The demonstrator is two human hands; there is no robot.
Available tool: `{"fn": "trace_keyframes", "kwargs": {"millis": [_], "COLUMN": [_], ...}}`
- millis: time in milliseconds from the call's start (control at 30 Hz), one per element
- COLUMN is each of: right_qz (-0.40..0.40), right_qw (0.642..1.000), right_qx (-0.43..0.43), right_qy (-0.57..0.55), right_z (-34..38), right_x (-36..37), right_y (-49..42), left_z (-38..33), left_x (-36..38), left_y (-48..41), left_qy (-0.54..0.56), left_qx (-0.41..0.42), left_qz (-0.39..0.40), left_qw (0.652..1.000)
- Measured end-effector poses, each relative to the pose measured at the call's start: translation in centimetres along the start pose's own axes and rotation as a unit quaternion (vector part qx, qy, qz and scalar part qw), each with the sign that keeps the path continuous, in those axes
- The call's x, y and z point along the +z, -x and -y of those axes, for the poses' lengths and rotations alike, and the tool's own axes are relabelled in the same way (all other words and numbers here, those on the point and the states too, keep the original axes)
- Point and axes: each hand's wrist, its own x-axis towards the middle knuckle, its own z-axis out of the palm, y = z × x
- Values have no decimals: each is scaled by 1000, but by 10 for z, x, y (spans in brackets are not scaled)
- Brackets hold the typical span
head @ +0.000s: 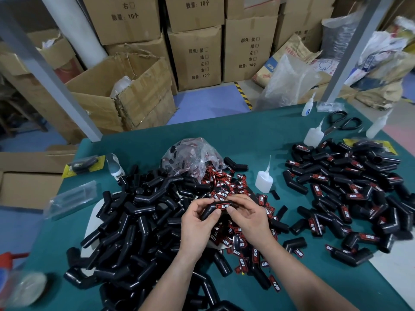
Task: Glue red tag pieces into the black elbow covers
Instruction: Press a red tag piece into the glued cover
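At frame centre, left hand point(197, 217) and right hand point(248, 215) pinch a black bent plastic elbow cover point(213, 209), seemingly seating its red printed tag point(222, 206); next, firm pressing.

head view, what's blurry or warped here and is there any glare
Head view: sharp in the middle, the tag on the held elbow cover reads clearly; the left edge smears, blurring the clear packet and round tub; the wide lens tilts the grey posts; sheen on the plastic bag.
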Motion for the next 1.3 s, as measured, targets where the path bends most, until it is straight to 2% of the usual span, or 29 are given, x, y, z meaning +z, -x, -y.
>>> {"fn": "trace_keyframes", "kwargs": {"millis": [167, 467, 1000, 1133, 1200, 1300], "right_qz": [2, 6, 17, 16, 20, 34], "right_qw": [1000, 999, 999, 999, 990, 934], "right_qx": [0, -4, -29, -41, -96, -249], "right_qy": [7, -34, -23, 12, 106, 253], "right_z": [1, -3, -8, -9, -10, -11], "right_x": [1, -1, -2, -2, -4, -6], "right_y": [0, 1, 0, 1, 2, -1], "left_z": [-2, 2, -1, -2, -2, -2], "left_x": [1, 1, 1, 1, 1, 1], "left_y": [1, 1, 1, 2, 2, 2], "left_qy": [20, -8, 4, -6, -12, -9], "left_qx": [-4, 0, -3, 1, 2, 5], "left_qz": [3, -4, -11, -5, -11, -13], "left_qw": [1000, 1000, 1000, 1000, 1000, 1000]}}
